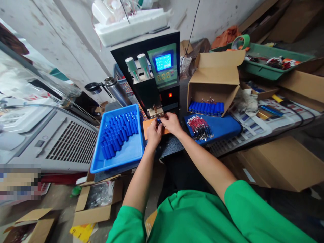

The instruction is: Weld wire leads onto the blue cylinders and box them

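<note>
Blue cell sits pinched between your two hands, right under the welding tips of the black spot welder, over the orange pad on the table. Your left hand closes its fingers on the cell from the left; your right hand presses in from the right, its grip narrow on the same cell, with a bit of wire seemingly at its fingertips, though it is too small to tell. Just left of your left hand stands the blue tray, loaded with more blue cells in its far half. To the right of your right hand a bundle of red wires lies on a blue mat, and behind it an open cardboard box holds a row of finished blue cells.
</note>
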{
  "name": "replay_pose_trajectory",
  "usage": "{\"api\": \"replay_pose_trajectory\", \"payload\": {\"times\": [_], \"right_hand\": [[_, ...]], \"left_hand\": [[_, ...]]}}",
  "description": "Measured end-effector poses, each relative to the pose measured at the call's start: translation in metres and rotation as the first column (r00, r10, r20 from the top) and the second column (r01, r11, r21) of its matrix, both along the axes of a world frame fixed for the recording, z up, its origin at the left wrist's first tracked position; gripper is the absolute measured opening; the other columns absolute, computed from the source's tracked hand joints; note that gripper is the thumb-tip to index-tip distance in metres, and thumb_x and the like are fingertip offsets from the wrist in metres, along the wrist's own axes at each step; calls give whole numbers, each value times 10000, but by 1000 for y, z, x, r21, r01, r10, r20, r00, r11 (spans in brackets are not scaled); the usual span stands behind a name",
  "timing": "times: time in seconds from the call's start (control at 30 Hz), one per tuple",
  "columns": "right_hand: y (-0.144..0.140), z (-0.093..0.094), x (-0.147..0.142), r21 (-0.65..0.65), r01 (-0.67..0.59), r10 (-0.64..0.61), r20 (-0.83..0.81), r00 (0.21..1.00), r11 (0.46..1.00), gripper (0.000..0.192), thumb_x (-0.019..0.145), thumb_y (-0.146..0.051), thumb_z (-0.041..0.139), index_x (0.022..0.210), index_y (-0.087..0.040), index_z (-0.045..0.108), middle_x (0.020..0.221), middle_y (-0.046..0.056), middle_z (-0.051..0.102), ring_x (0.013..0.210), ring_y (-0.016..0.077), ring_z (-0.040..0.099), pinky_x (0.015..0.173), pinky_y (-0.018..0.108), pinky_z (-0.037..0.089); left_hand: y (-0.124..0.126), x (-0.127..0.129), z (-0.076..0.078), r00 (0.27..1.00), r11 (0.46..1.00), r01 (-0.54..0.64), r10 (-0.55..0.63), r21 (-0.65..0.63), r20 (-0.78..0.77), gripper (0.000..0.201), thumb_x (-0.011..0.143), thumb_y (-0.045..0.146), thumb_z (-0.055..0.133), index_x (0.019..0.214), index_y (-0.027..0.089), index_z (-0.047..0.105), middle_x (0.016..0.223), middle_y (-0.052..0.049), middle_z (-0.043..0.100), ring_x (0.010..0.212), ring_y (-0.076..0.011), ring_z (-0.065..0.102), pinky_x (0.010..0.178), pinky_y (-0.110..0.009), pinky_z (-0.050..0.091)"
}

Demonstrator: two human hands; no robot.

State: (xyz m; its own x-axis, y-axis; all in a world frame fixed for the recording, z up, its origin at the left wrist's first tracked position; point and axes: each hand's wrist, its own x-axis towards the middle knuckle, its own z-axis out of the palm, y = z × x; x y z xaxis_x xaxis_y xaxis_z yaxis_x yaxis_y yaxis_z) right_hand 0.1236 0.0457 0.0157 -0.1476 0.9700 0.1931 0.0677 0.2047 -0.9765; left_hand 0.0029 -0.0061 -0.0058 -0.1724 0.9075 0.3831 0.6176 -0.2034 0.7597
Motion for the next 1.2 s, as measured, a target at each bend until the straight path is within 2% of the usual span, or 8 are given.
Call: {"api": "replay_pose_trajectory", "payload": {"times": [0.5, 1.0, 1.2], "right_hand": [[-2, 2, 1, -5, -1, 1, 13, 1000, 1000, 256, 811, -452, 622, 754, -203, 616, 692, 20, 666, 710, 182, 627, 606, 252, 472], [-4, 0, 2, -62, -1, 2, 22, 1000, 998, 218, 832, -415, 653, 813, -198, 652, 681, 12, 665, 693, 190, 632, 608, 267, 489], [-4, -1, 0, -66, 2, -1, 8, 1000, 998, 245, 841, -446, 645, 804, -204, 644, 628, -11, 631, 618, 164, 609, 573, 248, 472]], "left_hand": [[1, -1, -2, 998, 1000, 8, -8, -4, 56, 180, 948, 299, 590, 1081, 202, 662, 894, -58, 694, 828, -209, 662, 787, -329, 530], [-4, 4, 2, 1000, 1000, -24, 24, -17, -8, 183, 959, 293, 560, 1091, 205, 651, 908, -63, 696, 802, -208, 649, 761, -332, 505], [-3, 3, 2, 1000, 1000, -13, 13, -22, 7, 153, 958, 274, 559, 1048, 199, 656, 894, -59, 693, 768, -192, 633, 733, -317, 500]]}}
